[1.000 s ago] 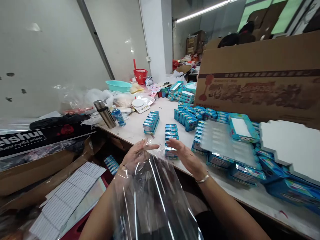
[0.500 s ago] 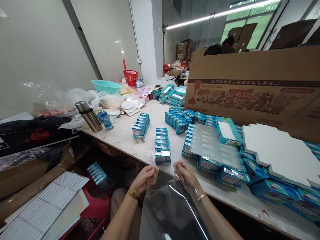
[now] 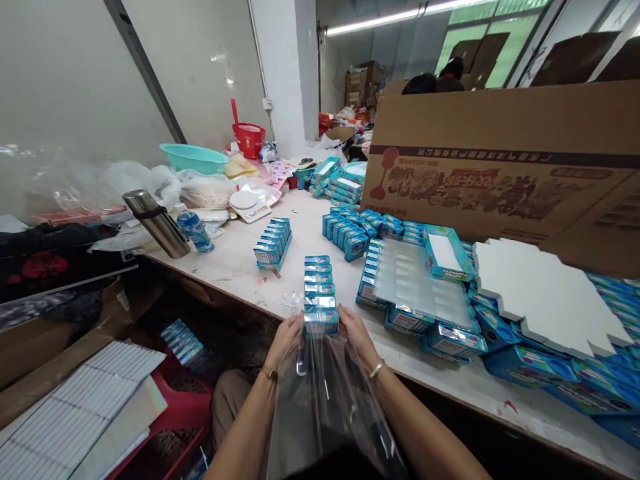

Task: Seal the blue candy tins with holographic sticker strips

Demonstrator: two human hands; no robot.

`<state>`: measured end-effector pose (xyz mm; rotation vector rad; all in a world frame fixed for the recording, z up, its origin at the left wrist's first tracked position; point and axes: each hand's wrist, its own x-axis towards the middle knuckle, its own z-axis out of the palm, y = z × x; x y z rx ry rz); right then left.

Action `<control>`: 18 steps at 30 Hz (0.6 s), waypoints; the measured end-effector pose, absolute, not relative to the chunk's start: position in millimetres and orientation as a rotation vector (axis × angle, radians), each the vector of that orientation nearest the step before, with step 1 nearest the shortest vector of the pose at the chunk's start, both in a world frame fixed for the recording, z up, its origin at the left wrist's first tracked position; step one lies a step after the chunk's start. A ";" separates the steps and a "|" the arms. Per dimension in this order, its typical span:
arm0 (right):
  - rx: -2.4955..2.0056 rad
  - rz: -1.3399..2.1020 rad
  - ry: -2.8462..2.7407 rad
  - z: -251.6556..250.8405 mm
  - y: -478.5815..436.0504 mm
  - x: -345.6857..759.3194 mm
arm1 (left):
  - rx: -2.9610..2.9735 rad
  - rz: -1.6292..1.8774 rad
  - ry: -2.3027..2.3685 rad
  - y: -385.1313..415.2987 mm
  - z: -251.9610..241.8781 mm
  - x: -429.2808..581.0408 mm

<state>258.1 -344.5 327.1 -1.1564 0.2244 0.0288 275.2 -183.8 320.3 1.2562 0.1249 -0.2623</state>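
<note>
My left hand [image 3: 286, 340] and my right hand [image 3: 353, 333] each pinch one side of the mouth of a clear plastic bag [image 3: 325, 407], which hangs down over my lap. The bag's mouth is right at the near end of a row of small blue boxes [image 3: 319, 291] lying on the white table [image 3: 240, 263]. My fingers touch the nearest box of that row on both sides. Both hands are closed on the film.
More blue boxes lie in another row [image 3: 273, 241] and in heaps [image 3: 365, 230]. A clear tray [image 3: 417, 287], white foam sheets [image 3: 543, 293], a big cardboard carton [image 3: 500, 167], a steel flask [image 3: 156, 223], a scale [image 3: 249, 203] and a teal basin [image 3: 193, 157] also crowd the table.
My hands went from open over the film to pinching the bag's mouth, then moved forward until the mouth reached the near end of the box row.
</note>
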 end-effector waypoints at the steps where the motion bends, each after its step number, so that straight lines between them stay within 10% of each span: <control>1: -1.172 0.031 0.238 324.0 -344.9 245.7 | 1.259 -0.265 0.125 -182.3 319.1 265.0; 18: -1.397 -0.178 0.192 324.3 -336.9 217.1 | 1.233 0.042 0.150 -201.8 311.8 243.8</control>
